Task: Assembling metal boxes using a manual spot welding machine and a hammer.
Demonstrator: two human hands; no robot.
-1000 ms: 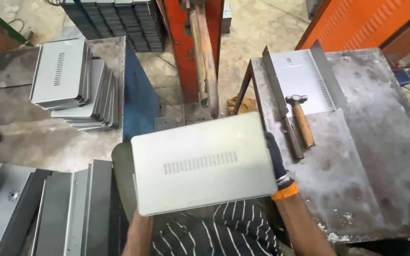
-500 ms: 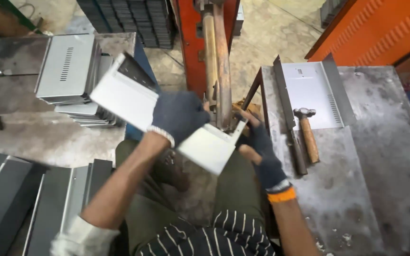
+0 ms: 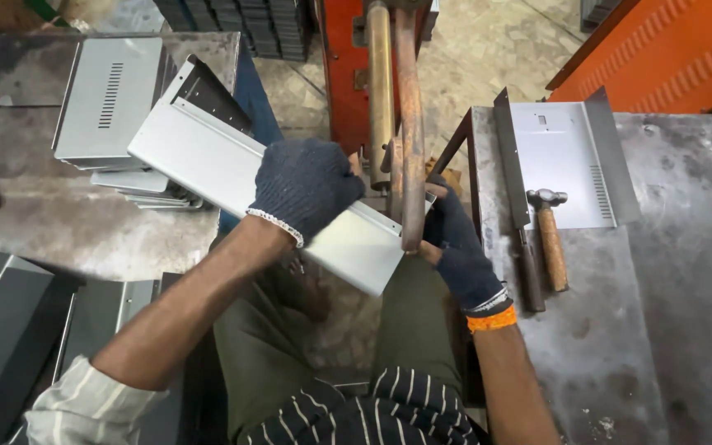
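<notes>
Head view, looking straight down over the lap. Left hand (image 3: 306, 188), in a dark knit glove, clamped down over the top of a bent grey sheet-metal panel (image 3: 232, 177), fingers curled across its upper face near the middle. Right hand (image 3: 459, 247), also gloved (orange band at the wrist), closed on the panel's near right end, just beside two rusty upright bars (image 3: 401, 124) of an orange machine frame (image 3: 344, 66). Panel held tilted, running from upper left to lower right, its folded flange showing dark at the far left end, its right edge tucked behind the nearer bar; whether metal touches the bar hard to tell. Panel clear of both tables, above the knees.

To the left, a worn steel table (image 3: 59, 231) bearing a stack of similar grey covers (image 3: 113, 103), the top one with a row of vent slots. Lower left, more dark folded panels (image 3: 10, 321) leaning together. To the right, a second steel table (image 3: 661, 288) with a flat U-shaped panel (image 3: 566, 161) lying open side up, and a hammer (image 3: 550, 239) with a wooden handle lying just beside a long dark flat bar (image 3: 517, 206). Orange corrugated sheet (image 3: 669, 49) at upper right.
</notes>
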